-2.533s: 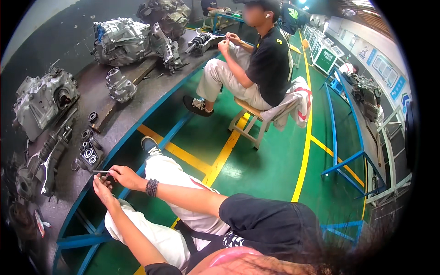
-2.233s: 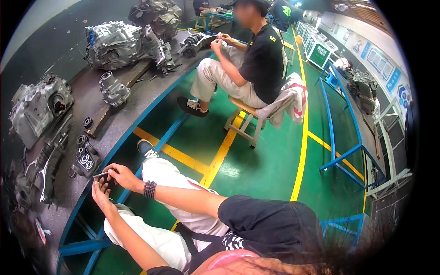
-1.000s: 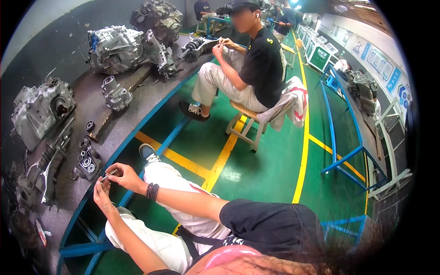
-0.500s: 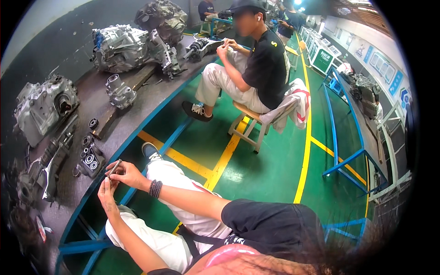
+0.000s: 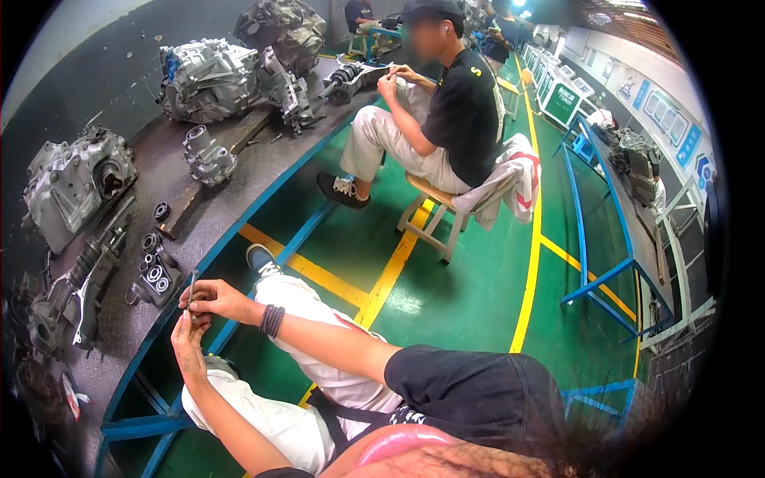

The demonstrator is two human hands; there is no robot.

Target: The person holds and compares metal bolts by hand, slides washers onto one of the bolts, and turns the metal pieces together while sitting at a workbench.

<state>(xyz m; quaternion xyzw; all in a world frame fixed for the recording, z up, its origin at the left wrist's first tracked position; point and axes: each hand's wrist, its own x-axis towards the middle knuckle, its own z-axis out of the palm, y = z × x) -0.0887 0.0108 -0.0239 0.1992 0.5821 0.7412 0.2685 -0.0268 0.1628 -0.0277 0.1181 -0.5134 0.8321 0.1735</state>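
Observation:
Just beyond the bench's edge, my two hands meet around a thin grey metal rod (image 5: 193, 281) that stands almost upright. My right hand (image 5: 217, 300), with a dark beaded bracelet at its wrist, pinches the rod between thumb and fingers. Below it, my left hand (image 5: 188, 344) has its fingertips closed round the rod's lower end, which they hide. On the bench beside my hands lies a small dark metal housing with round bearings (image 5: 158, 275).
The dark metal bench (image 5: 239, 187) carries gearbox casings (image 5: 209, 80), a smaller casting (image 5: 209, 158), a shaft assembly (image 5: 94, 267) and a wooden strip (image 5: 185, 211). A person (image 5: 458, 111) sits on a stool (image 5: 434, 219) ahead. A blue-framed table (image 5: 582, 215) stands right.
The rod has turned from a slant to nearly upright between my fingers. My right fingers have shifted slightly; both arms stay in about the same place.

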